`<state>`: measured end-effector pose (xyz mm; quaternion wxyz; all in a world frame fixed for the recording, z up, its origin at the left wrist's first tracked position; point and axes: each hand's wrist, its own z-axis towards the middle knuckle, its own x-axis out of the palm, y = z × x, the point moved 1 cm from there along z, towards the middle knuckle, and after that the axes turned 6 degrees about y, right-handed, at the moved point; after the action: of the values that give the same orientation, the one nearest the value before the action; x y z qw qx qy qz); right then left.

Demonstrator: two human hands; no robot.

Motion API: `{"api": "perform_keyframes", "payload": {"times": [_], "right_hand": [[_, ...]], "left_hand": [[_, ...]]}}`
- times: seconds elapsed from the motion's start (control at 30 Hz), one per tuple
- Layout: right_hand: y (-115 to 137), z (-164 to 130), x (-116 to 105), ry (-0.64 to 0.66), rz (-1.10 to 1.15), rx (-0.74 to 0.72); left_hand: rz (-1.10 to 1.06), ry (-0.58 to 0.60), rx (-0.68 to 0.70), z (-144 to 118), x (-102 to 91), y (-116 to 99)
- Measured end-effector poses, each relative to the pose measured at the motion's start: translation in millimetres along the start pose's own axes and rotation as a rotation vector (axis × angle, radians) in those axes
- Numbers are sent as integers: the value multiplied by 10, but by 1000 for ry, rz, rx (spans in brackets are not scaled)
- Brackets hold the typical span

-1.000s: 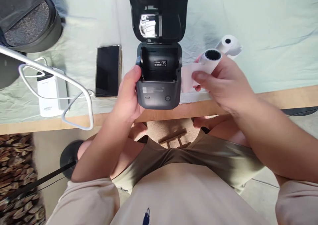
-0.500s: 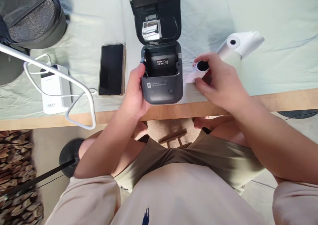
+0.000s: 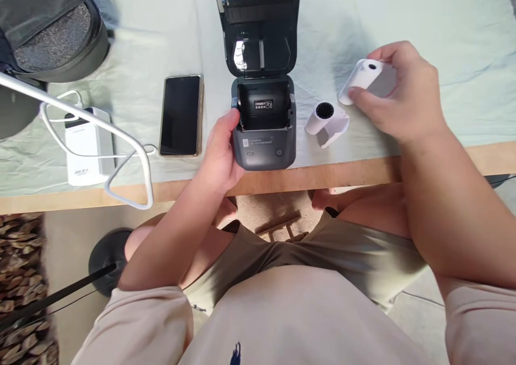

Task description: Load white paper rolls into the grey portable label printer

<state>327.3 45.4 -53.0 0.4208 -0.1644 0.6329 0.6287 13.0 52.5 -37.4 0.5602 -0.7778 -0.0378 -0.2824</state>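
The small dark printer (image 3: 264, 123) sits at the near edge of a table (image 3: 363, 171), its lid swung open and back and its paper bay bare; the left hand (image 3: 220, 158) holds the printer's left side, fingers curled against the casing and thumb at the rim of the bay; the right hand (image 3: 403, 99) is closed around a full white paper roll (image 3: 368, 77) well to the right of the printer, fingertips pinching its end; there are two rolls in all, the second a nearly spent roll (image 3: 326, 120) with a dark core, lying on the cloth between printer and right hand, touched by neither; the table has a pale wooden edge and is covered by a creased, light green cloth (image 3: 443, 21); on it to the left lie one black phone (image 3: 181, 115), face up, one white power bank (image 3: 85, 147) with a looping white cable (image 3: 133, 155), and one dark bag (image 3: 48, 26) in the far corner; below the table edge a bare floor shows, with a patterned rug (image 3: 24, 290) at far left; the person is seated.
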Motion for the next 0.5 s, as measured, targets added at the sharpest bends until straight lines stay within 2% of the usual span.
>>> {"api": "perform_keyframes", "payload": {"times": [0.17,0.3,0.4,0.47,0.5], "right_hand": [[161,-114,19,-78,133,-58],[251,-53,-26,-287,393,-285],[345,-33,-57,-388,564,-506],[507,-136,-77,-382,602,-591],[620,-223,-83,-351,608,-569]], "left_hand": [[-30,65,23,-12,1,2],[-40,84,28,-24,7,13],[-33,114,49,-38,16,21],[-10,126,65,-43,17,29],[0,133,75,-42,16,34]]}}
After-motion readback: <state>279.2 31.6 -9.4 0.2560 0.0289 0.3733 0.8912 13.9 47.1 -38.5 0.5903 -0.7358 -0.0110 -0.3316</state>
